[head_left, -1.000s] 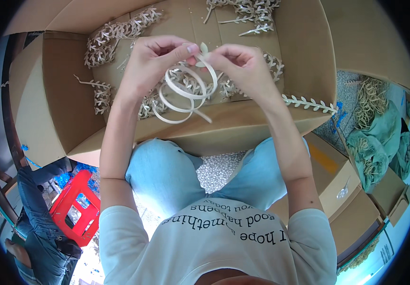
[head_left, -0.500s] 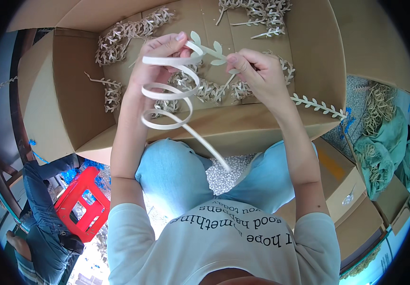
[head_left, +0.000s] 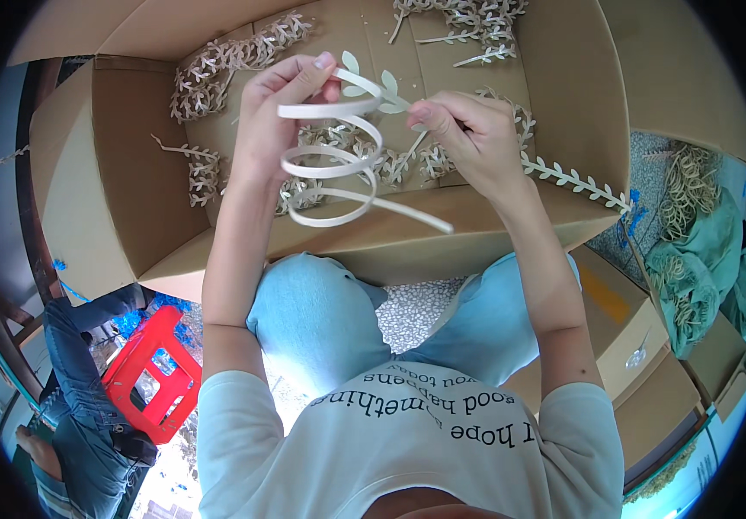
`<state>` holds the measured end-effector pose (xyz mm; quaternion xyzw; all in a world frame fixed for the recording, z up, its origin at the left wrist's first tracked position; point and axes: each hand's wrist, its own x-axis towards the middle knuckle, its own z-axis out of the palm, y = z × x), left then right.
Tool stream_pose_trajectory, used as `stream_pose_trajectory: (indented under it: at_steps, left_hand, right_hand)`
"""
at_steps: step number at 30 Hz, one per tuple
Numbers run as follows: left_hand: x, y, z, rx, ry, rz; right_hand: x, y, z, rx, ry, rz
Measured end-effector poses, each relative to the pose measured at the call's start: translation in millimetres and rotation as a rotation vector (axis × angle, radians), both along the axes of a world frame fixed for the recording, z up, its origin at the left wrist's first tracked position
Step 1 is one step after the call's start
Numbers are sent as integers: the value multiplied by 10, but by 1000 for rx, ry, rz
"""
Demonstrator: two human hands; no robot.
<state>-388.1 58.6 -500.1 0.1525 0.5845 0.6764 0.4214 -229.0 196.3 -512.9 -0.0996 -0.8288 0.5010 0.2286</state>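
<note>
Pinched between the thumb and fingers of my left hand [head_left: 291, 99] is the end of a cream leaf-shaped trim [head_left: 389, 83]. A smooth cream strip [head_left: 321, 112] hangs from the same hand in loose spiral coils, its tail pointing right over the box's near edge. How strip and trim meet at the fingertips is hard to make out. A short way to the right, my right hand [head_left: 472, 138] grips the leaf trim with thumb and curled fingers. A leafy length [head_left: 576, 182] emerges behind my right wrist and lies across the box's near right corner.
Bundles of leaf trim [head_left: 243, 56] lie around the floor of a large open cardboard box [head_left: 135, 164]. A red plastic stool [head_left: 161, 372] and a seated person [head_left: 87, 415] are at left. At right are stacked cartons [head_left: 615, 320] and green sacking [head_left: 701, 268] with tangled cords.
The spiral strip has swung right, and its tail has lifted from between my knees to the box's near edge. Both hands keep their grip and have barely shifted.
</note>
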Motion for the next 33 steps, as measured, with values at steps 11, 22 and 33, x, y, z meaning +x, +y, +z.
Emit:
stream_pose_trajectory:
  at_steps: [11, 22, 33]
  left_hand:
    - [37, -1, -4, -83, 200, 2]
    - [87, 12, -25, -239, 577, 49]
    - [124, 41, 40, -236, 1477, 116]
  right_hand:
    - [-12, -23, -64, -68, 77, -26]
    - [-6, -49, -30, -150, 0, -67]
    - [-11, 16, -39, -367, -271, 57]
